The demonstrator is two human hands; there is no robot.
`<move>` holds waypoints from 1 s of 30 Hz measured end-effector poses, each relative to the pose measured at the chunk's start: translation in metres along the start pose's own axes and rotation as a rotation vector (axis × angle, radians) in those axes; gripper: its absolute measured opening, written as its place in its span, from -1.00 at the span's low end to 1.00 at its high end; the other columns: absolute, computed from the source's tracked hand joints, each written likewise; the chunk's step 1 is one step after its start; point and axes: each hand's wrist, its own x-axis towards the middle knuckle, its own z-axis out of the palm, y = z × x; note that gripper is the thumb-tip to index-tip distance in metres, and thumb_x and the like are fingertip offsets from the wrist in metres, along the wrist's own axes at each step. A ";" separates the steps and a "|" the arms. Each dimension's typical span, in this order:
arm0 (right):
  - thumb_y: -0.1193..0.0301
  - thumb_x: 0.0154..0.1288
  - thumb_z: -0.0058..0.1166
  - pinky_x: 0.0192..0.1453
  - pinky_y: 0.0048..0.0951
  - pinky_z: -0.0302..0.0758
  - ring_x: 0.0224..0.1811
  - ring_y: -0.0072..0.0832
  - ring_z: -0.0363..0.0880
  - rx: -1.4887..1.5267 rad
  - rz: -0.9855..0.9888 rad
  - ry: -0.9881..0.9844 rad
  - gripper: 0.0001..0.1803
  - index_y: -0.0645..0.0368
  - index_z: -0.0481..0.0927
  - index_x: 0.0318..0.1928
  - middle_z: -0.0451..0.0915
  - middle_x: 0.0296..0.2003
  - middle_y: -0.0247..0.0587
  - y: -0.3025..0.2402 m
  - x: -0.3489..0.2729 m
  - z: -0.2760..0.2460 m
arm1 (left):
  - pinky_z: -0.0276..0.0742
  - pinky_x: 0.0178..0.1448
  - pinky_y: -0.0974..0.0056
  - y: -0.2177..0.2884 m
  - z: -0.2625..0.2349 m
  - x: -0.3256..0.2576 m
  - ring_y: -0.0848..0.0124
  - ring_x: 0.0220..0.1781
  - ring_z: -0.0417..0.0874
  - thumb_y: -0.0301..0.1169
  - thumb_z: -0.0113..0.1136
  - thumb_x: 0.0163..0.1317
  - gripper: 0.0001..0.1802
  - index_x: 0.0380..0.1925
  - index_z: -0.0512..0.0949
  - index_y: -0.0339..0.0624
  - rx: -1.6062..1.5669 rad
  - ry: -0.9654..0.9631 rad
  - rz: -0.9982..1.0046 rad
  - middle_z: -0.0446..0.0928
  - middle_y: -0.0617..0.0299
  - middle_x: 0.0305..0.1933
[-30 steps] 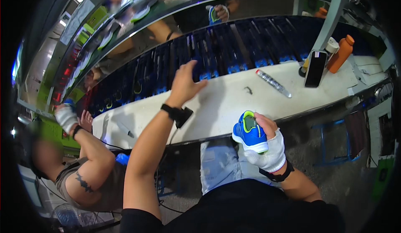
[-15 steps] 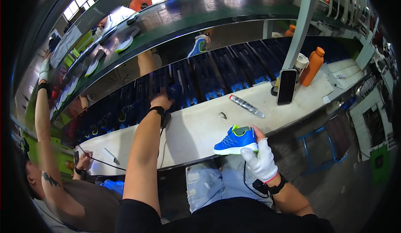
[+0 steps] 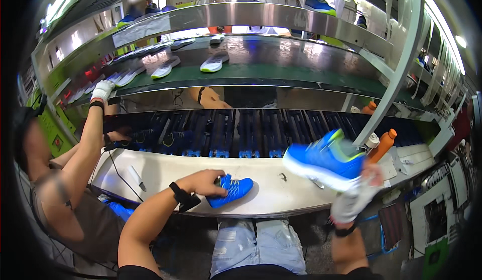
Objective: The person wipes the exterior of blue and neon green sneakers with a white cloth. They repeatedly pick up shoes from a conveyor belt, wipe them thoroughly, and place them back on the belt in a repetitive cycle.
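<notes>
My left hand, bare, is closed round a small blue shoe upper low over the front of the white bench; its toe points right, and no white sole shows on it. At the right, my right hand in a white glove with bare fingertips holds up a blue sneaker by its heel end. That sneaker has a white sole and lime-green trim, its toe points left, and it is smeared by motion. Part of a marker shows beneath it.
Beyond the white bench runs a slatted dark conveyor. Above it, a green belt carries loose soles. An orange bottle stands by a slanting grey post. At left, a co-worker's gloved hand reaches the belt.
My left hand has come back from the conveyor to the bench with a blue shoe upper. My right hand has lifted the soled sneaker up and to the right. The view has tilted up.
</notes>
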 end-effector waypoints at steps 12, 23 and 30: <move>-0.19 0.50 0.15 0.34 -0.03 0.61 0.23 0.07 0.73 -0.745 -0.232 -0.291 -0.37 0.06 0.68 0.24 0.75 0.15 0.12 0.007 0.319 0.211 | 0.69 0.15 -0.14 0.033 0.066 0.038 -0.12 0.07 0.78 -0.16 0.39 0.36 -0.39 0.35 0.56 -0.14 0.451 0.380 0.080 0.75 -0.13 0.01; -0.22 0.62 -0.05 0.48 -0.02 0.50 0.31 0.06 0.65 -0.901 -0.308 -1.118 -0.34 0.04 0.72 0.25 0.71 0.25 0.11 0.148 0.187 0.307 | 0.72 0.24 -0.02 0.095 0.108 0.011 -0.04 0.17 0.77 -0.46 0.50 0.30 -0.40 0.35 0.56 -0.13 -0.164 0.776 0.876 0.72 -0.02 0.15; -0.43 0.46 -0.06 0.63 -0.07 0.42 0.51 0.02 0.56 -0.916 -0.108 -1.196 -0.10 -0.03 0.64 0.45 0.59 0.46 0.08 0.133 0.194 0.326 | 0.68 0.27 -0.09 0.107 0.134 0.008 -0.05 0.20 0.73 -0.52 0.50 0.22 -0.33 0.37 0.59 -0.02 -0.276 0.849 0.865 0.69 0.00 0.18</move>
